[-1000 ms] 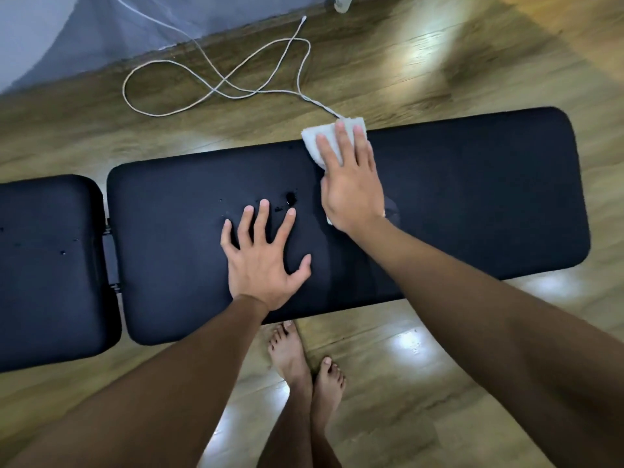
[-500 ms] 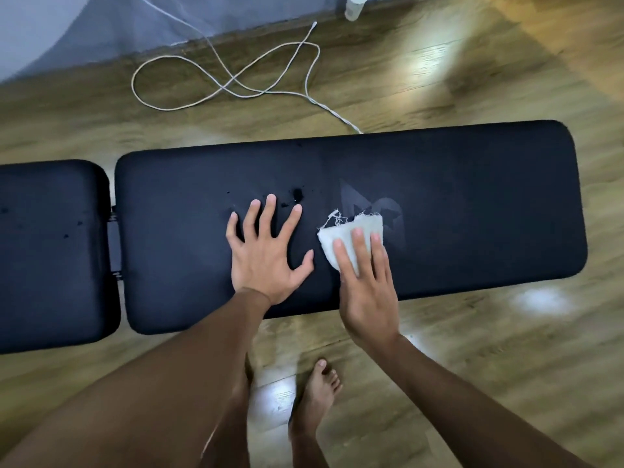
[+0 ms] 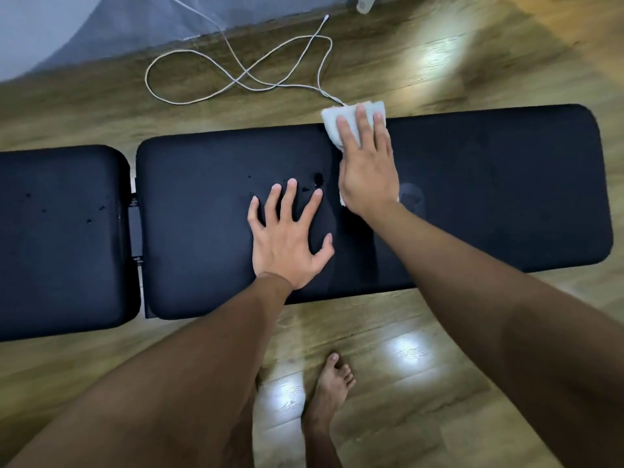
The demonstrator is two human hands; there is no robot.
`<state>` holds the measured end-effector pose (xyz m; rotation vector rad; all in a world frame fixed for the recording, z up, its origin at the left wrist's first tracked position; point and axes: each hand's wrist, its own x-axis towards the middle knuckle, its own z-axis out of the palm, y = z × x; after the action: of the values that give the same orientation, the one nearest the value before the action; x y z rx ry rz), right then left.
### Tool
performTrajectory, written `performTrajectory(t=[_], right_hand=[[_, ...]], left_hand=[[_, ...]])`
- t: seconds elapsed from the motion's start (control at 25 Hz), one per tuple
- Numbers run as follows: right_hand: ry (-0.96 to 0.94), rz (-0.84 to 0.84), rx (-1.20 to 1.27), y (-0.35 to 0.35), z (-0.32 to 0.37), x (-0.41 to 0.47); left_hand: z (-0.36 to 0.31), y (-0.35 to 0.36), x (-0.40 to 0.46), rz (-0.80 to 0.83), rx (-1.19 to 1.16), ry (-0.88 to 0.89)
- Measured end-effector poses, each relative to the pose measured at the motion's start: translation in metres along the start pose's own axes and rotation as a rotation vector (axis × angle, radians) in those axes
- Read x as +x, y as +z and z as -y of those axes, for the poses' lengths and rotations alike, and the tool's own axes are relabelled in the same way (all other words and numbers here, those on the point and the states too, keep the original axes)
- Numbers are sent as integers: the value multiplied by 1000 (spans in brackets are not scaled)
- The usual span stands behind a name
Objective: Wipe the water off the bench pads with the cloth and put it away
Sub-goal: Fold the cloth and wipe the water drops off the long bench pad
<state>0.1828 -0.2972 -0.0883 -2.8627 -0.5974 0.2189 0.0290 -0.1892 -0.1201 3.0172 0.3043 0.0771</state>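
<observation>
Right hand point(image 3: 366, 170) lies flat, fingers straight and together, pressing the white cloth point(image 3: 332, 125) onto the long bench pad's point(image 3: 489, 184) 12 o'clock edge to soak up water. Left hand point(image 3: 287, 238), fingers splayed, braces; droplets point(image 3: 317, 179) remain at its 1 o'clock.

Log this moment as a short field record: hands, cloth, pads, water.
left hand: flat, fingers spread on long black bench pad
right hand: pressing white cloth at pad's far edge
water: drops beside left fingertips; specks on short black pad
floor: white cable
</observation>
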Motion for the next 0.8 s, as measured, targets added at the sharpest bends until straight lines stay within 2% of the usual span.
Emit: performTrajectory(t=[0.28, 0.4, 0.48, 0.6, 0.8], right_hand=[[-7, 1, 23, 6, 5, -94], [12, -3, 7, 12, 13, -132], [30, 1, 10, 12, 21, -146], [73, 24, 31, 11, 27, -148], [34, 53, 10, 6, 39, -99]], left_hand=[[5, -25, -2, 137, -75, 14], [37, -33, -15, 111, -146, 55], [69, -38, -20, 75, -104, -10], [103, -36, -9, 95, -32, -59], [112, -22, -6, 63, 15, -51]])
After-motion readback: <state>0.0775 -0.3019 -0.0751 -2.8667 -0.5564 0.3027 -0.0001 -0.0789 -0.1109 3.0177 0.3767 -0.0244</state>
